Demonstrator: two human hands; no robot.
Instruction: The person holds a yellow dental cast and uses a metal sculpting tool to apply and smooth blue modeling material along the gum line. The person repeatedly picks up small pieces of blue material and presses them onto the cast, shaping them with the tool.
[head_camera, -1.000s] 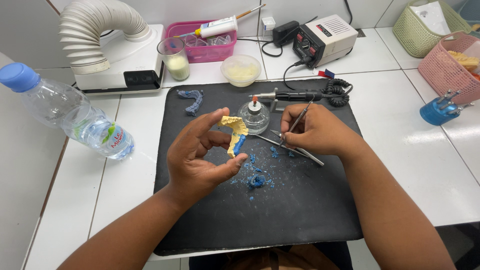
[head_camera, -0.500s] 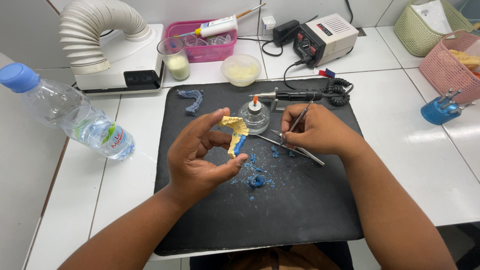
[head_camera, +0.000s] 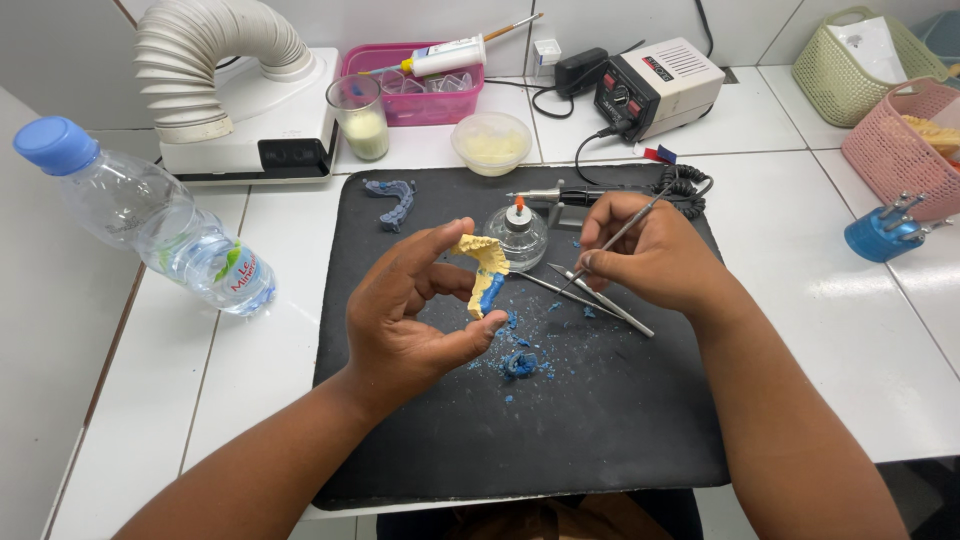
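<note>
- Head view: the left hand (head_camera: 410, 320) pinches a yellow tooth model (head_camera: 484, 270) between thumb and fingers and holds it up over the black mat (head_camera: 600, 430). A bit of blue wax (head_camera: 490, 292) sticks to the model.
- The right hand (head_camera: 645, 255) is curled around a thin metal tool (head_camera: 625, 232), just beside a small glass burner (head_camera: 520, 232).
- More thin tools (head_camera: 600, 300) lie on the mat, with blue crumbs (head_camera: 520, 362) near them.
- A water bottle (head_camera: 150, 225) lies to the left.
- This looks like the wax-shaping step.
- I think the next move calls for a steady model and a soft, careful touch of the tool tip on the blue wax.
</note>
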